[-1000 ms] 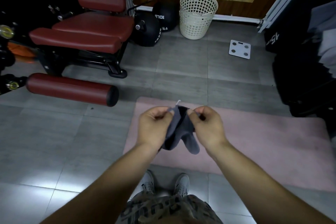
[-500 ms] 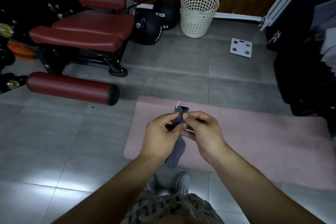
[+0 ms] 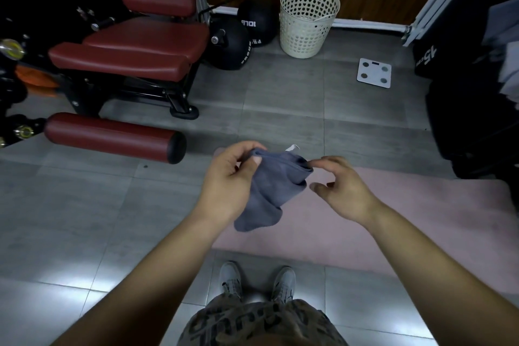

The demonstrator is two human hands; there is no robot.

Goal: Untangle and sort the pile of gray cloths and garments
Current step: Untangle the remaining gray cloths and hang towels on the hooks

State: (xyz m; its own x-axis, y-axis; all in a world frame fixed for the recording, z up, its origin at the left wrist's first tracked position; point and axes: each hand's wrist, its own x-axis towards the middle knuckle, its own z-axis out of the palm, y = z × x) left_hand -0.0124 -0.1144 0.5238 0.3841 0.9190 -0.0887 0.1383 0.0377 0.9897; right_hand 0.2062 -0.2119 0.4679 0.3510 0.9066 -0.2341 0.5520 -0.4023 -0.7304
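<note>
Holding the cloth point(image 3: 275, 188) by its top edge, my left hand point(image 3: 224, 185) pinches it between thumb and fingers. The rest hangs below that hand in bunched folds, in the air above the mat point(image 3: 407, 219). My right hand point(image 3: 342, 191) is just to the right of the cloth, its fingers loosely spread and gripping nothing. Its forefinger tip is at the cloth's top right corner, but I cannot tell whether it touches. A small white tag point(image 3: 292, 148) stands up from the top edge between the two hands.

I judge the step in hand to be opening out this one cloth. To do it well, I would pinch that right corner on the hem itself rather than on a fold behind it, then draw the hands apart along the top edge until it runs straight. The left pinch must hold firm while I do this, or the edge will slip and bunch again. A light shake should drop the lower folds. The tag can serve as my guide to the true top edge.

No pile shows near the hands. A basket point(image 3: 307, 17) stands well beyond them, but whether the cloth belongs there I cannot say.
</note>
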